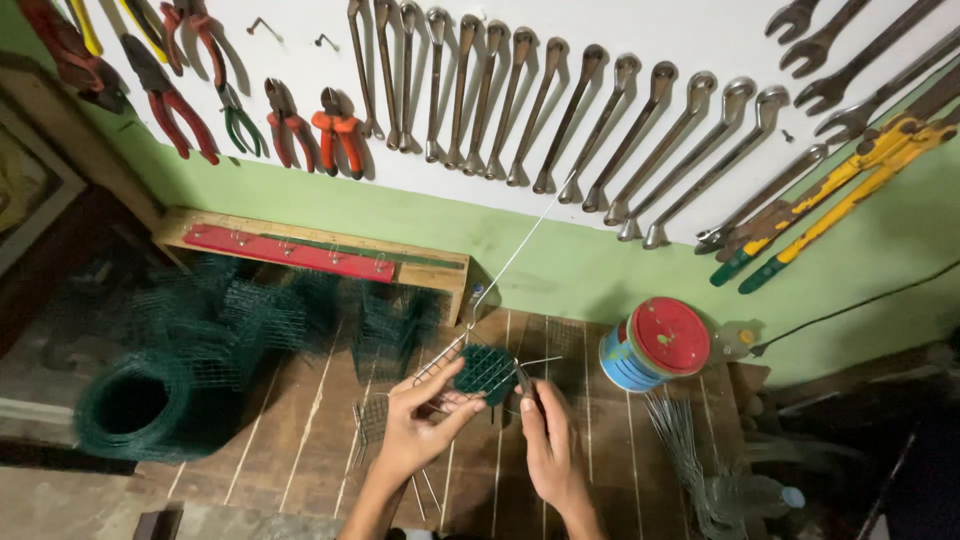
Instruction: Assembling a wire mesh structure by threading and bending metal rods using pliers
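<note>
Over the middle of the wooden bench, near its front edge, the left hand pinches a bundle of thin wire rods, fingers closed on it. Next, the green mesh piece looks light, springy, with snaggy edges; best gripped by its rim. The right hand clamps a slim tool against it.

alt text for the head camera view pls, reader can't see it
Two bare hands, left hand and right hand, hold a small piece of green wire mesh over a wooden workbench. A roll of green mesh lies left; wrenches and pliers hang on the wall.
</note>
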